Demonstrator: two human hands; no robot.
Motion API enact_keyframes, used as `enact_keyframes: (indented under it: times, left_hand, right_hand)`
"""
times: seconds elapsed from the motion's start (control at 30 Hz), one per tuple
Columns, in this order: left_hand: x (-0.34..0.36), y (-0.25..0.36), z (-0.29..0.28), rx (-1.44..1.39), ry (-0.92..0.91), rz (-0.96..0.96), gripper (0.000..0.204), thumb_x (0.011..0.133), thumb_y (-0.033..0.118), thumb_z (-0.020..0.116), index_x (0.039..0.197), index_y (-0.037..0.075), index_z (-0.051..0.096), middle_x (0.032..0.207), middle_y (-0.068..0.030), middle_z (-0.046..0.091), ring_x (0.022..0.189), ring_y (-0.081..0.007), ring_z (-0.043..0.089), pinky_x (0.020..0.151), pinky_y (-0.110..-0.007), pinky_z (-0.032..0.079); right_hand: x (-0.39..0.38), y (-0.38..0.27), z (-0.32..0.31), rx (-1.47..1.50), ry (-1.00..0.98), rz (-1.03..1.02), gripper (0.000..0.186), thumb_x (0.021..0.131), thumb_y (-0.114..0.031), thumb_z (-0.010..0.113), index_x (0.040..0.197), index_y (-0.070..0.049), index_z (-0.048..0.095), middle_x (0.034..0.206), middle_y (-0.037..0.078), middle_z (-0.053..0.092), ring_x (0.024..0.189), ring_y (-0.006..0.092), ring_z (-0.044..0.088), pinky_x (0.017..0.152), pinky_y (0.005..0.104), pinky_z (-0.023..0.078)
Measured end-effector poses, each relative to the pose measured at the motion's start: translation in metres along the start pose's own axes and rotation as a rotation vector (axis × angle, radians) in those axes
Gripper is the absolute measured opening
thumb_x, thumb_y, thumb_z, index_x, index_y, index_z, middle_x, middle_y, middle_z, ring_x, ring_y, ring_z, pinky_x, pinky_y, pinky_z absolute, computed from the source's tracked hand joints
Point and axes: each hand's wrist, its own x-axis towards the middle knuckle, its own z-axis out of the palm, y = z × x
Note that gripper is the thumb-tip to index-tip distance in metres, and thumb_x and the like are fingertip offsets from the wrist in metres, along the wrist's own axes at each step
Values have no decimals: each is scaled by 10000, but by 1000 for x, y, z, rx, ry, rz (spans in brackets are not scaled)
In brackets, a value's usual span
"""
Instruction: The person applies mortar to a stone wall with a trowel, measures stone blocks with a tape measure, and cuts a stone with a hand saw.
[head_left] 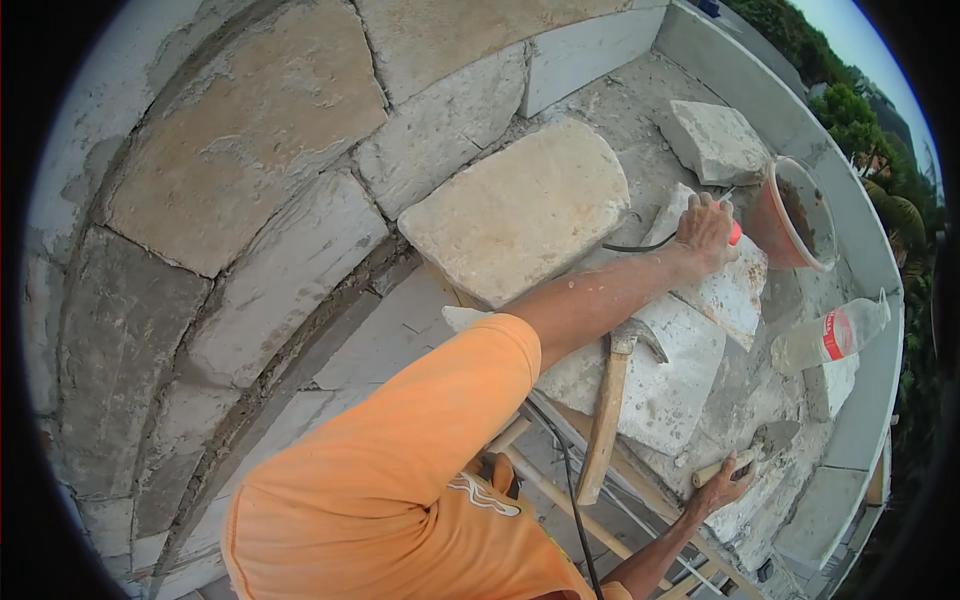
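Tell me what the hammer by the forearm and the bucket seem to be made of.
Hammer: pale wooden handle with visible grain and a dull grey head, likely steel. Bucket: looks like orange-red plastic, thin rimmed and crusted with grey mortar.

Rough matt stone slabs (515, 210) showing chalky faces, hammer (610, 400) showing a pale wooden handle and dull metal head, clear plastic bottle (830, 335) glinting, orange plastic bucket (795, 215) wearing mortar crust
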Motion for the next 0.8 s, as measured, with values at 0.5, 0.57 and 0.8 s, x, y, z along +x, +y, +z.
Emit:
enact_keyframes:
  times: [0.5,0.57,0.8]
  left_hand:
    - [-69,-83,-217,-117,-99,110,832,835,616,694,1407,36,522,1296,-313,573,1191,-398,603,984,-472,506]
    - [-121,-100,-253,-166,-42,-15,729,857,509,730,1368,21,551,1274,-267,594,1166,-337,620,952,-445,526]
    - [-298,-123,-248,-383,257,-243,522,903,247,718,1319,-29,563,1254,-183,590,1131,-250,602,963,-379,511]
  right_hand:
    - [5,12,4,56,8,0,673,914,-250,681,1407,126,419,1422,275,456,1317,352,449,1116,436,343]
    - [8,18,9,16,4,-25,665,917,-235,681,1414,115,409,1392,263,481,1263,332,488,1071,422,384]
    - [3,13,1,-28,-2,-2,664,919,-268,684,1398,111,424,1355,262,506,1241,333,511,1054,423,404]
